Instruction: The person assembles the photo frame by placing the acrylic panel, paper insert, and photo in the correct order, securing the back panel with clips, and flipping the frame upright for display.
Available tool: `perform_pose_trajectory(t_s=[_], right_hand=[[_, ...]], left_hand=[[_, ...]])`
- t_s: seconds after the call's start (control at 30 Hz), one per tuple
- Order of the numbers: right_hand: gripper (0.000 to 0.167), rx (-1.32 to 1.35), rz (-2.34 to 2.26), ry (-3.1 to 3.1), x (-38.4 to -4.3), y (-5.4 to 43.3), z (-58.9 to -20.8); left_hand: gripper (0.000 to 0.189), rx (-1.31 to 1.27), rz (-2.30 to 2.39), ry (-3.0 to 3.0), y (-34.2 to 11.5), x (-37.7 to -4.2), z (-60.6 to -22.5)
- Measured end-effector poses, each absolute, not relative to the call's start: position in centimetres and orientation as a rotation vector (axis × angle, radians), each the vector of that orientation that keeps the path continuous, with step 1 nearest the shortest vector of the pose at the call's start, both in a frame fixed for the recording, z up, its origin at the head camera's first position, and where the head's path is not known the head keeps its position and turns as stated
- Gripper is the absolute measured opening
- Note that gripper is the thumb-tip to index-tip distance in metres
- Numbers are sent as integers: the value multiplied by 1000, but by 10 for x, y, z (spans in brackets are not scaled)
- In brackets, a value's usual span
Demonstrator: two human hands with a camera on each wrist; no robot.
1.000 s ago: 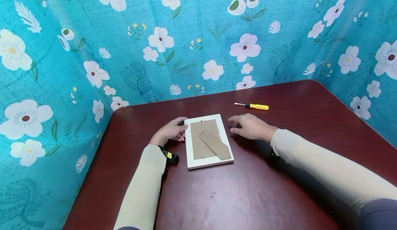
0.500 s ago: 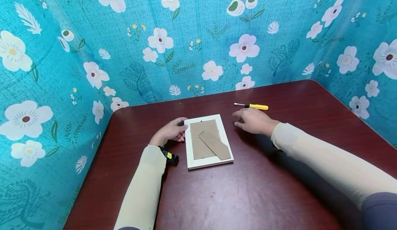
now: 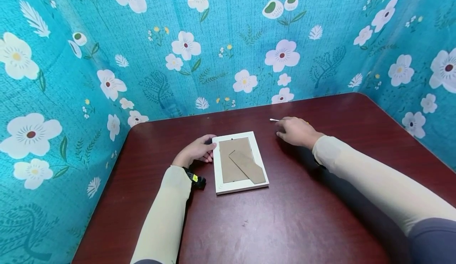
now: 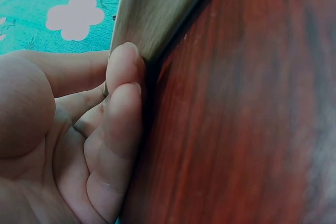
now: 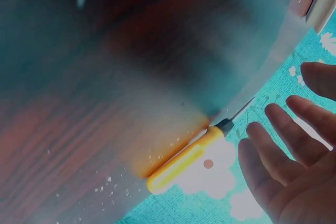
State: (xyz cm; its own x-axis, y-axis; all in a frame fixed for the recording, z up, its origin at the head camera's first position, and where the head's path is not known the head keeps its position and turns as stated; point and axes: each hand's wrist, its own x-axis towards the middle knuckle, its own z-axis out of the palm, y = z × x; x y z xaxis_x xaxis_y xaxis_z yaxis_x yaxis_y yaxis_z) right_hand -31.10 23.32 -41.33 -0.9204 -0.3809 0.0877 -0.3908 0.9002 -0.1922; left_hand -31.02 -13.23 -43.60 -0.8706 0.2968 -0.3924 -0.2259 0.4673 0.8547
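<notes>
A white picture frame (image 3: 240,184) lies face down on the table, its brown backing and angled stand leg (image 3: 246,165) showing. My left hand (image 3: 195,150) grips the frame's left edge, thumb on top and fingers against the side. In the left wrist view the fingertips (image 4: 125,98) press at the frame's wooden side (image 4: 157,9). My right hand (image 3: 297,131) is over a slotted screwdriver (image 3: 273,119) and hides most of it in the head view. The right wrist view shows the yellow handle (image 5: 184,163) on the table, apart from the spread, loosely bent fingers of that hand (image 5: 294,156).
The dark red-brown table (image 3: 249,224) has rounded back corners. A blue flowered cloth (image 3: 213,50) hangs behind it and along both sides. A black wrist strap (image 3: 195,179) is on the left wrist.
My right hand has moved away from the frame's right side, back and to the right, until it covers the screwdriver. The left hand and the frame have stayed in place.
</notes>
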Motion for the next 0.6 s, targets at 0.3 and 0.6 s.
perform_pose_trajectory(t_s=[0.3,0.6], right_hand=[[40,547,308,-3020,-324,240,-416],[38,460,405,-3058,-339,246,-415]], left_hand=[[44,59,1403,2233,-133,-311,-439],[42,61,1394,2240,-133,-311,-439]])
